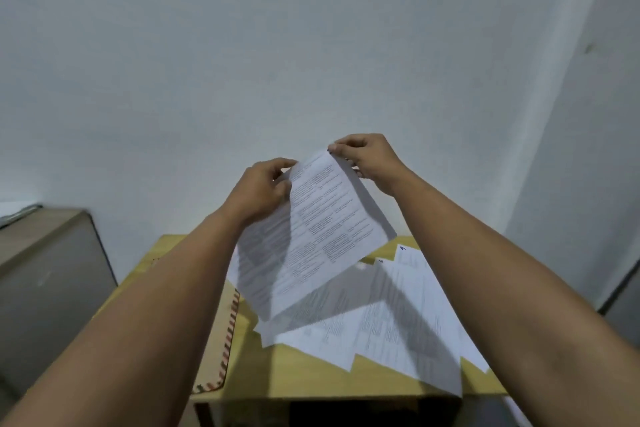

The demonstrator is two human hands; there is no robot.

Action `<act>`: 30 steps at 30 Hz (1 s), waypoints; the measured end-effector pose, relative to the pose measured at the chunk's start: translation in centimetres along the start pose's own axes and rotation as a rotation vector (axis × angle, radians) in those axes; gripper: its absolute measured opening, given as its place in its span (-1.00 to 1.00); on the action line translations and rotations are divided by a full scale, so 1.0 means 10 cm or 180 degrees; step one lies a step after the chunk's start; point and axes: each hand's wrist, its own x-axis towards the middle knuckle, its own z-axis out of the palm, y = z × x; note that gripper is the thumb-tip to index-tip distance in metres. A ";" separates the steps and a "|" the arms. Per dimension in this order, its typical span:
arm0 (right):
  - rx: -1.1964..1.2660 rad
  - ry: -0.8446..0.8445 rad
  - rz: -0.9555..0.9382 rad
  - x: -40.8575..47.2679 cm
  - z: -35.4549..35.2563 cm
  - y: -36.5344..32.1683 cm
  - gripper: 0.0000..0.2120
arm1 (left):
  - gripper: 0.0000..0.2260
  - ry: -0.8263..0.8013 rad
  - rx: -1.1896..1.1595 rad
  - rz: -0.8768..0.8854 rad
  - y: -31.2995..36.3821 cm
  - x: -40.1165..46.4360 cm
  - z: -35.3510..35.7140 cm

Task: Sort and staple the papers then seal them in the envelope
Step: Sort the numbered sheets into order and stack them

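Here both hands are raised above a small yellow wooden surface (304,371), holding up printed sheets of paper (311,236) in front of a pale wall (277,45). The left hand (263,191) has its fingers (282,163) curled round the upper left edge of the sheets, thumb side toward the page. The right hand (367,159) pinches the top right corner between thumb and fingertips. The held sheets hang tilted, the top edge high and the lower corner dipping toward the surface; whether it is one sheet or several cannot be told for certain, though a shaded layer shows behind the front page on the left. Below them more printed pages (398,329) lie fanned out across the right half of the surface, overlapping each other, one reaching past the near edge. An envelope (221,350) with a red-striped border lies flat on the left part, mostly hidden under the left forearm. A grey cabinet (45,288) stands to the left, well apart from the pages.
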 end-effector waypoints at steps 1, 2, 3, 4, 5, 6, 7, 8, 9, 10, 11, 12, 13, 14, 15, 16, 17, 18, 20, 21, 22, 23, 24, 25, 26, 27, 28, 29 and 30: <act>0.0076 -0.0015 0.0116 -0.07 0.04 0.01 -0.87 | -0.64 -0.0035 0.0018 -0.0016 0.00 -0.05 -0.05; 0.0139 -0.0012 0.0241 -0.12 0.09 0.05 -0.86 | -0.63 -0.0051 0.0026 -0.0023 0.01 -0.11 -0.08; 0.0184 -0.0001 0.0353 -0.17 0.14 0.10 -0.83 | -0.63 -0.0059 0.0030 -0.0026 0.00 -0.16 -0.10; 0.0210 0.0016 0.0453 -0.22 0.19 0.16 -0.80 | -0.63 -0.0079 0.0036 -0.0017 0.00 -0.21 -0.11; 0.0226 0.0042 0.0539 -0.26 0.24 0.23 -0.79 | -0.65 -0.0115 0.0067 -0.0003 -0.01 -0.26 -0.10; 0.0211 0.0067 0.0616 -0.29 0.30 0.32 -0.79 | -0.68 -0.0161 0.0106 0.0014 -0.03 -0.31 -0.08; 0.0175 0.0074 0.0679 -0.32 0.34 0.42 -0.79 | -0.70 -0.0209 0.0144 0.0016 -0.07 -0.36 -0.04; 0.0121 0.0054 0.0736 -0.36 0.38 0.52 -0.79 | -0.72 -0.0260 0.0152 0.0003 -0.12 -0.40 0.01; 0.0066 0.0028 0.0783 -0.39 0.40 0.62 -0.78 | -0.74 -0.0303 0.0143 -0.0034 -0.18 -0.44 0.08; -0.0001 0.0007 0.0827 -0.42 0.43 0.74 -0.77 | -0.74 -0.0337 0.0126 -0.0079 -0.26 -0.49 0.16; -0.0082 -0.0004 0.0883 -0.44 0.44 0.85 -0.76 | -0.74 -0.0370 0.0111 -0.0135 -0.36 -0.53 0.24; -0.0219 -0.0014 0.0954 -0.46 0.45 0.99 -0.77 | -0.74 -0.0405 0.0085 -0.0192 -0.46 -0.57 0.33; -0.0404 -0.0037 0.1014 -0.46 0.45 1.13 -0.79 | -0.74 -0.0437 0.0061 -0.0254 -0.58 -0.61 0.43; -0.0626 -0.0081 0.1043 -0.45 0.46 1.29 -0.83 | -0.75 -0.0467 0.0033 -0.0334 -0.69 -0.65 0.53; -0.0852 -0.0133 0.1043 -0.42 0.46 1.47 -0.87 | -0.75 -0.0502 0.0000 -0.0445 -0.80 -0.69 0.63; -0.1095 -0.0184 0.1053 -0.38 0.46 1.66 -0.90 | -0.75 -0.0547 -0.0033 -0.0575 -0.91 -0.73 0.72; -0.1315 -0.0239 0.1073 -0.34 0.47 1.82 -0.92 | -0.75 -0.0609 -0.0080 -0.0682 -1.02 -0.75 0.80; -0.1517 -0.0301 0.1105 -0.29 0.49 1.97 -0.92 | -0.74 -0.0693 -0.0151 -0.0757 -1.12 -0.76 0.88; -0.1797 -0.0424 0.1180 -0.17 0.55 2.20 -0.82 | -0.74 -0.0820 -0.0251 -0.0826 -1.33 -0.72 1.01; -0.1895 -0.0506 0.1216 -0.09 0.58 2.30 -0.77 | -0.73 -0.0838 -0.0238 -0.0843 -1.44 -0.67 1.06; -0.2013 -0.0611 0.1238 -0.01 0.63 2.38 -0.73 | -0.73 -0.0837 -0.0221 -0.0859 -1.53 -0.61 1.10; -0.2154 -0.0717 0.1237 0.07 0.67 2.46 -0.68 | -0.72 -0.0844 -0.0215 -0.0863 -1.63 -0.55 1.14; -0.2302 -0.0797 0.1255 0.16 0.71 2.53 -0.61 | -0.71 -0.0878 -0.0233 -0.0869 -1.72 -0.49 1.19; -0.2431 -0.0866 0.1279 0.25 0.74 2.58 -0.51 | -0.71 -0.0928 -0.0276 -0.0889 -1.81 -0.44 1.23; -0.2574 -0.0953 0.1342 0.34 0.77 2.60 -0.42 | -0.70 -0.0973 -0.0329 -0.0926 -1.89 -0.40 1.26; -0.2701 -0.1062 0.1409 0.43 0.78 2.64 -0.33 | -0.69 -0.1002 -0.0358 -0.0947 -1.95 -0.36 1.29; -0.2841 -0.1183 0.1506 0.53 0.78 2.65 -0.25 | -0.69 -0.1013 -0.0368 -0.0945 -2.03 -0.32 1.32; -0.2970 -0.1290 0.1615 0.62 0.78 2.68 -0.17 | -0.69 -0.1020 -0.0369 -0.0918 -2.08 -0.29 1.35; -0.3109 -0.1383 0.1721 0.70 0.78 2.70 -0.07 | -0.69 -0.1019 -0.0382 -0.0902 -2.12 -0.26 1.37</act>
